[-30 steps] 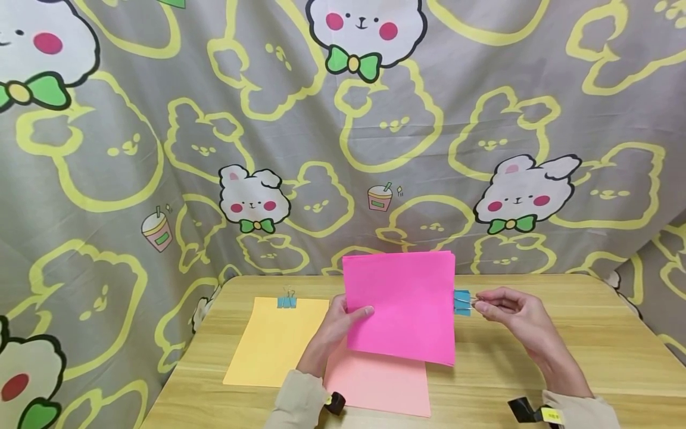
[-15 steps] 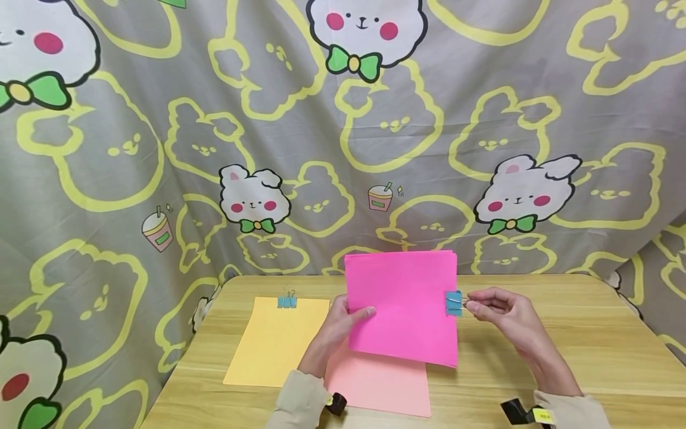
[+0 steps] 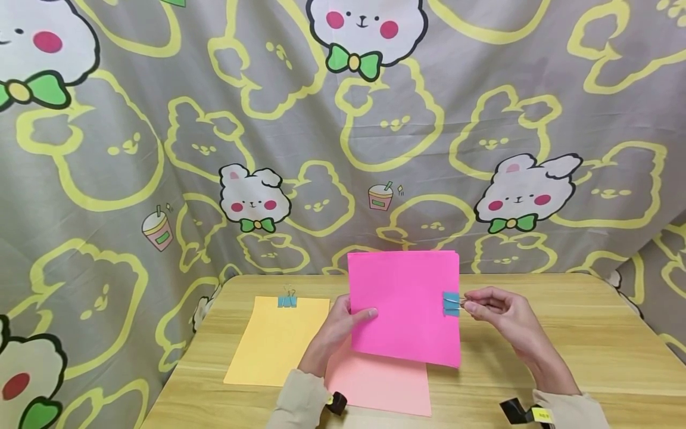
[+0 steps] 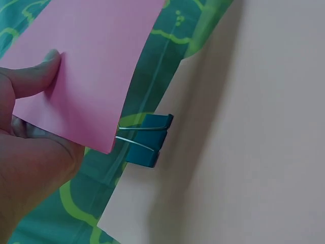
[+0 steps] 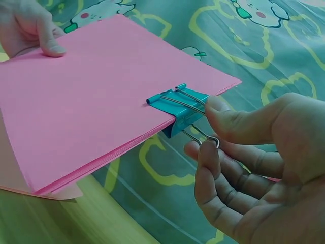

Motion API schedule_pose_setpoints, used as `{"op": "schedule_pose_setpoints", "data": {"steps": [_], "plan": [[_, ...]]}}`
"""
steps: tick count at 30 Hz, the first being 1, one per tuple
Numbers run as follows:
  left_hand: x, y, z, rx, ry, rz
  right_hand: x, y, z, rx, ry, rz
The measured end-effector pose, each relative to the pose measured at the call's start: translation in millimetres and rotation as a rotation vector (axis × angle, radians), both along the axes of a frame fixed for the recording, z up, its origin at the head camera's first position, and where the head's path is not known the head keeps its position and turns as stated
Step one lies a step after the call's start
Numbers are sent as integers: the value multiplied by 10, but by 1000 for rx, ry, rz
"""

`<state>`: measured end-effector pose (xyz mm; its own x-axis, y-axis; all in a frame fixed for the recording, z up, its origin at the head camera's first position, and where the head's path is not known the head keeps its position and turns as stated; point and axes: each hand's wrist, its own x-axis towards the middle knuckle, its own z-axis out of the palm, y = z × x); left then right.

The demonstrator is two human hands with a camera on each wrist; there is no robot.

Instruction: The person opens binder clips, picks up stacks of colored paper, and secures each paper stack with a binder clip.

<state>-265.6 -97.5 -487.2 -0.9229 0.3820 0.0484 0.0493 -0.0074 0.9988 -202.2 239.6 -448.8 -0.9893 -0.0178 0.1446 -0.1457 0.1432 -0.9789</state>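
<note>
A stack of bright pink paper (image 3: 402, 286) is held up off the table by my left hand (image 3: 339, 325), its thumb (image 5: 51, 43) on the front face and the other fingers behind. On the stack's right edge sits a blue binder clip (image 3: 451, 304), its jaws around the sheets. My right hand (image 3: 509, 313) pinches that clip's wire handles between thumb and fingers, as the right wrist view shows closely. Below the bright stack lies light pink paper (image 3: 380, 387), partly covered.
Yellow paper (image 3: 276, 345) lies to the left on the wooden table (image 3: 563, 345), with another blue binder clip (image 3: 287, 302) on its top edge. A patterned curtain (image 3: 321, 137) hangs behind the table.
The binder clip in my right hand has moved left, from beside the pink stack's right edge to over that edge. The stack has shifted slightly right with my left hand.
</note>
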Motion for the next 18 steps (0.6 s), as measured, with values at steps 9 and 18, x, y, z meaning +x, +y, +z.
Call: {"op": "schedule_pose_setpoints", "data": {"steps": [9, 18], "plan": [[7, -11, -7, 1, -13, -25, -10, 3, 2, -16, 11, 18], [10, 2, -11, 10, -22, -29, -10, 14, -26, -11, 16, 24]]}}
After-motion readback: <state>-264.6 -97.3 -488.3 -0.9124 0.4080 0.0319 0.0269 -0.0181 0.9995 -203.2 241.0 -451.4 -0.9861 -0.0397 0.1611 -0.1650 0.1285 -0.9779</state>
